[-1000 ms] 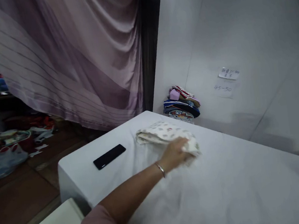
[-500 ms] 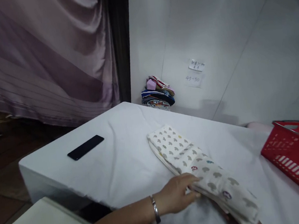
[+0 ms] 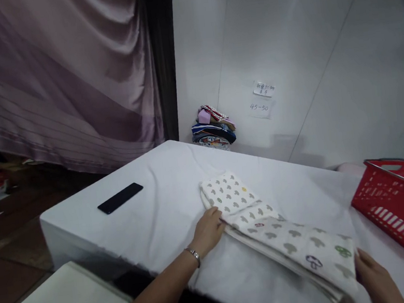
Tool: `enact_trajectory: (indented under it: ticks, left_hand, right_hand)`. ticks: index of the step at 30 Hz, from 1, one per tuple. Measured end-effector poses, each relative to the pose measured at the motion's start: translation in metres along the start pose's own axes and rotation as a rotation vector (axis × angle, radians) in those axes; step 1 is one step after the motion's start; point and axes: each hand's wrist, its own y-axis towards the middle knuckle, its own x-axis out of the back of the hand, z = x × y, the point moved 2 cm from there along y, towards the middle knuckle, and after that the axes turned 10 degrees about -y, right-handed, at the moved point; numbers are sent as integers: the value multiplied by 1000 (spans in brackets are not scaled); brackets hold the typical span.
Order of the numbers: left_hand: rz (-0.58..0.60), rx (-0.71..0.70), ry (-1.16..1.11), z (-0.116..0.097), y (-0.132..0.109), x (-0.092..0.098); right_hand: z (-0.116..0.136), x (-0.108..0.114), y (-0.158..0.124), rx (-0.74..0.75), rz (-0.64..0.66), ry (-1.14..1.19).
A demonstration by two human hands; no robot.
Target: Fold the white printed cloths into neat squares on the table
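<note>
1. Setting: pale wall [image 3: 307, 47] at 12 to 2 o'clock, draped mauve curtain [image 3: 81, 82] between 10 and 11; all clock directions read from the printed cloth in item 3.
2. Table [image 3: 180, 212]: white covering, a few soft creases, rounded corner at 9 o'clock.
3. Folded cloth [image 3: 278, 240]: white, grey mushroom motifs, a few in purple, green, yellow and red; layered in a long strip over the table, running from 10 to 4 o'clock.
4. Left hand [image 3: 208, 228]: grasping the cloth's near edge at 9 o'clock; silver-coloured bracelet [image 3: 194, 256] at the wrist.
5. Right hand [image 3: 377, 277]: grasping the cloth's end at 4 o'clock, some fingers hidden.
6. Smartphone [image 3: 120, 198]: black, flat on the table between 9 and 10 o'clock, well apart from the cloth.
7. Shopping basket [image 3: 395, 217]: red, slotted, metal handle, 3 o'clock.
8. Stack of folded fabrics [image 3: 214, 127]: mixed colours, beyond the table's far edge, 11 o'clock; its support hidden.
9. Two paper notices [image 3: 260, 108]: on the wall, 12 o'clock, the lower marked "45-50".
</note>
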Motion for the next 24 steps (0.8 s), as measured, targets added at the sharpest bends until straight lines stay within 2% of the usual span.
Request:
enact_trajectory:
  ticks: [3, 6, 9, 10, 12, 15, 18, 20, 22, 24]
  left_hand:
    - [-65, 68, -14, 9, -2, 0]
    - [-72, 153, -14, 15, -1, -3]
    - [-68, 205, 7, 13, 4, -8]
    - [-55, 217, 13, 11, 6, -10]
    - [-26, 233, 18, 8, 9, -12]
    - [-12, 232, 5, 5, 8, -15]
    - [-51, 185, -4, 8, 4, -18]
    - [-80, 141, -16, 11, 2, -20]
    - [-84, 115, -26, 14, 1, -23]
    - [-71, 112, -23, 16, 1, -25]
  right_hand:
    - [-11, 20, 5, -95, -112, -98]
    - [17, 24, -3, -39, -129, -73]
    - [78, 2, -14, 159, 63, 19]
    - [101, -11, -18, 233, 162, 14]
    - [142, -40, -22, 388, 270, -37]
    - [185, -85, -25, 571, 404, -168]
    - [206, -119, -22, 632, 423, -300]
    - [213, -128, -15, 630, 447, -272]
    - [218, -124, -1, 588, 525, -115]
    - [217, -104, 26, 491, 544, 83]
